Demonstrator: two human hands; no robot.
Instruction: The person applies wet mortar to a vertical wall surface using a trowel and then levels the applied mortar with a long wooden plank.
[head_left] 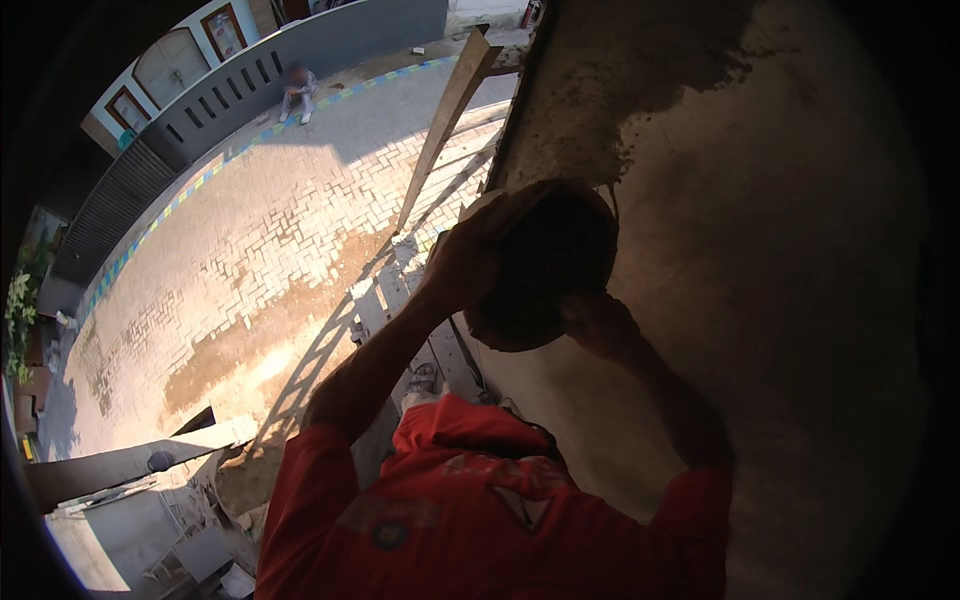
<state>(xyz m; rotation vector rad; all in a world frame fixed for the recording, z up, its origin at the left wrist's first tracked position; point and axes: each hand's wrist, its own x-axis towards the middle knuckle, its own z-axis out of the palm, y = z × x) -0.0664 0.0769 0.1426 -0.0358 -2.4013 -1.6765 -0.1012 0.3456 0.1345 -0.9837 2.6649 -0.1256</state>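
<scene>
In front of my chest, a dark round bucket [555, 265] is raised beside the wall, its wide face turned toward me. Deep shadow hides what it contains. My left hand [465, 265] is closed on its left side. My right hand [603, 325] is closed at the lower right rim; the fingers are dark, and anything else in them does not show. Just beyond the bucket, a darker, wet-looking rough patch [590, 110] covers the upper part of the wall [760, 300].
Narrow planks [455, 360] lie under my foot [423, 378], high above a paved yard [270, 240]. A slanted wooden post [445, 125] stands near the wall's edge. Another person [298, 95] sits by the grey fence [350, 50]. A beam [150, 460] extends at lower left.
</scene>
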